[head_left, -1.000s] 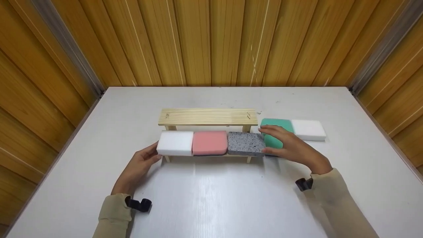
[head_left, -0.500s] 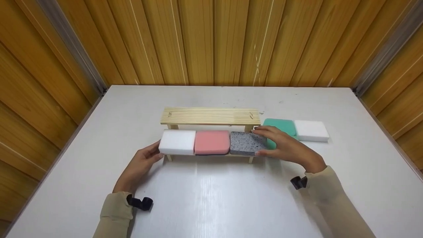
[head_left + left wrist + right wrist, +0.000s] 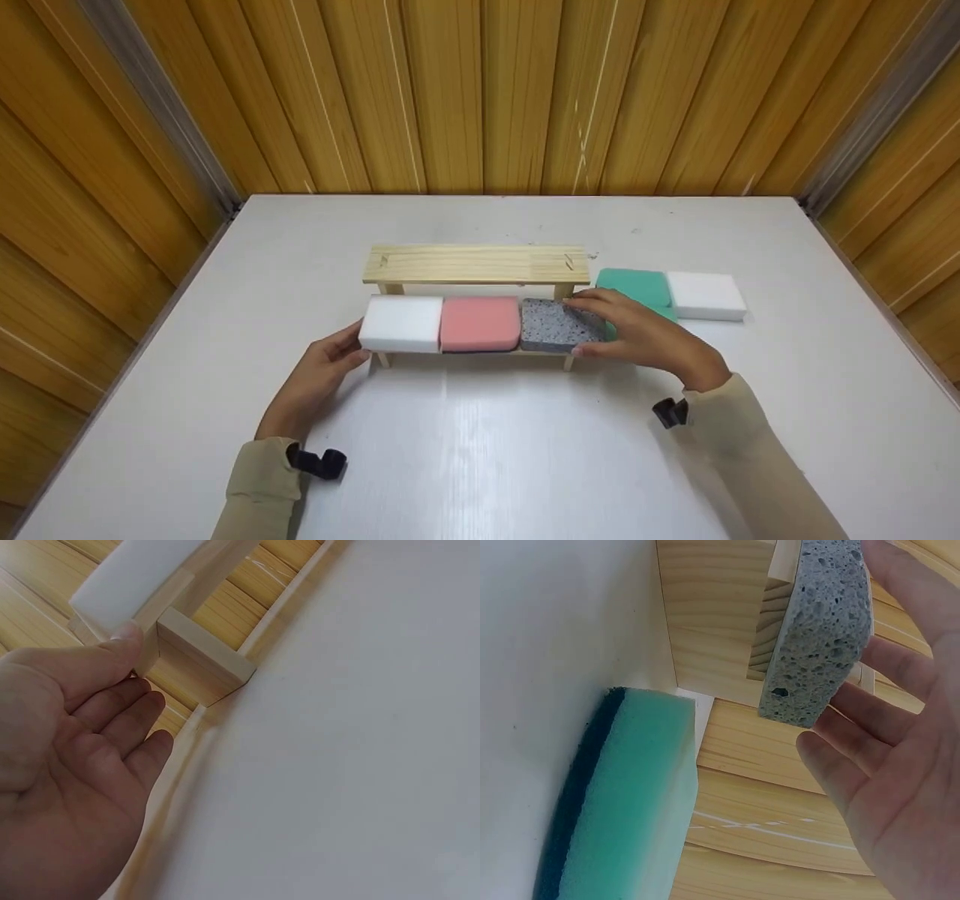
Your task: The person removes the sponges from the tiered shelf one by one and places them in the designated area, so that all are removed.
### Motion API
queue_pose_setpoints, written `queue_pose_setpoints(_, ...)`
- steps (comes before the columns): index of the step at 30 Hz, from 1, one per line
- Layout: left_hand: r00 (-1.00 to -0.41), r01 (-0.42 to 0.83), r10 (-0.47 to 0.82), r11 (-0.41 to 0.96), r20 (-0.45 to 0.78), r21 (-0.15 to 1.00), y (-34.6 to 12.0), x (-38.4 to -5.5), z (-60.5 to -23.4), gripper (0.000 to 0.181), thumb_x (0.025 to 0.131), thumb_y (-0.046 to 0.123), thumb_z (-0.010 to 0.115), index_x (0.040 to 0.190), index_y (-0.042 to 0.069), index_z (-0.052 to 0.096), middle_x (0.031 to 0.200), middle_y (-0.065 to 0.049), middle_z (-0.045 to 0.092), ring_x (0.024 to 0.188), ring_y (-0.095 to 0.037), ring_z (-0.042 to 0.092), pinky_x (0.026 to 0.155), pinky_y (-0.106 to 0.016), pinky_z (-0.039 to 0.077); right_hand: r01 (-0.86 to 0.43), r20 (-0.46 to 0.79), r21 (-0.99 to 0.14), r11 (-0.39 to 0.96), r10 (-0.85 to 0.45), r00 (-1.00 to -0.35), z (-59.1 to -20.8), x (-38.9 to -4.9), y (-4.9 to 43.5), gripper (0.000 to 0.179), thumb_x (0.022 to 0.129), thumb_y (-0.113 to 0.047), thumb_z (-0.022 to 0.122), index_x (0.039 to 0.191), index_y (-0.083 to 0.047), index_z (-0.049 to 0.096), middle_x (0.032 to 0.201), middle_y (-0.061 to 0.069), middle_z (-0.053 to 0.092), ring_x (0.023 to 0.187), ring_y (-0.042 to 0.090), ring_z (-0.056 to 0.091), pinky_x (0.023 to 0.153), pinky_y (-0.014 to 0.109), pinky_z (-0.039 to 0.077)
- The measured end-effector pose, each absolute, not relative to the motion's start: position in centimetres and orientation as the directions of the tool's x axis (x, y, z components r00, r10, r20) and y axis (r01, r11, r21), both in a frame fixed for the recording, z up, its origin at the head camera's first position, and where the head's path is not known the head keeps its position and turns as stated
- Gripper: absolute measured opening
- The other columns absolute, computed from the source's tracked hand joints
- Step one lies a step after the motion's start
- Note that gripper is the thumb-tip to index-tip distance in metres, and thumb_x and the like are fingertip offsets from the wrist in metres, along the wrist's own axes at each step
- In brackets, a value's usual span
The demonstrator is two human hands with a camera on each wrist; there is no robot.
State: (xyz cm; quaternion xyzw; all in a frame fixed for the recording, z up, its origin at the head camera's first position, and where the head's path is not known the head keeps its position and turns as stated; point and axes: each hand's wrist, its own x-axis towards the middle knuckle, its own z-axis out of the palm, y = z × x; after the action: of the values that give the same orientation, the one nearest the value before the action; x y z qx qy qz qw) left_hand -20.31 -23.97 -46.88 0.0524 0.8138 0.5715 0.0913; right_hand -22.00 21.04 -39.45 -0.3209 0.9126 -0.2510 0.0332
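A low wooden step rack (image 3: pixel 476 264) stands on the table, two tiers high. On its front tier sit a white foam sponge (image 3: pixel 401 322), a pink sponge (image 3: pixel 480 322) and a grey pitted pumice stone (image 3: pixel 556 324) in a row. My left hand (image 3: pixel 319 375) grips the left end of that tier, thumb (image 3: pixel 127 641) at the board's end beside the white sponge and fingers behind. At the other end, my right hand (image 3: pixel 637 334) holds the pumice stone (image 3: pixel 821 637), thumb on its near edge and fingers over its far side. The rear tier bears nothing.
Right of the rack lie green sponges (image 3: pixel 634 286), partly hidden by my right hand, and another white sponge (image 3: pixel 705 295). One green sponge (image 3: pixel 634 795) has a dark blue scouring layer underneath. Wood-patterned walls (image 3: pixel 480 97) enclose the white table (image 3: pixel 465 450).
My right hand has moved left, its fingers and thumb reaching farther over the pumice stone. The left hand stays at the rack's left end. The view has shifted slightly.
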Motion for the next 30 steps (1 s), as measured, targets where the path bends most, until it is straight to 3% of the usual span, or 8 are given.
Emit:
queue_pose_setpoints(13,-0.978,-0.032,0.183,0.324,-0.096,0.945,-24.05,-20.50,-47.17,0.058,0.096,0.012,0.057,0.149,0.009,0.035,0.154,-0.010,0.036,0.142,-0.026,0.035,0.117,-0.041,0.030,-0.621,0.128,-0.410,0.669,-0.631,-0.765,-39.67,-22.08,20.89,0.067,0.081,-0.029,0.077,0.138,-0.006,0.051,0.138,0.016,0.051,0.126,0.033,0.049,0.104,0.050,0.043)
queue_pose_setpoints(30,-0.979,-0.008,0.188,0.336,-0.076,0.942,-24.05,-20.51,-47.20,0.057,0.095,0.011,0.058,0.148,0.008,0.035,0.153,-0.011,0.036,0.143,-0.027,0.033,0.118,-0.041,0.027,-0.629,0.130,-0.390,0.673,-0.636,-0.761,-39.62,-22.11,20.85,0.060,0.084,-0.032,0.074,0.136,-0.008,0.055,0.135,0.014,0.053,0.123,0.030,0.049,0.102,0.048,0.044)
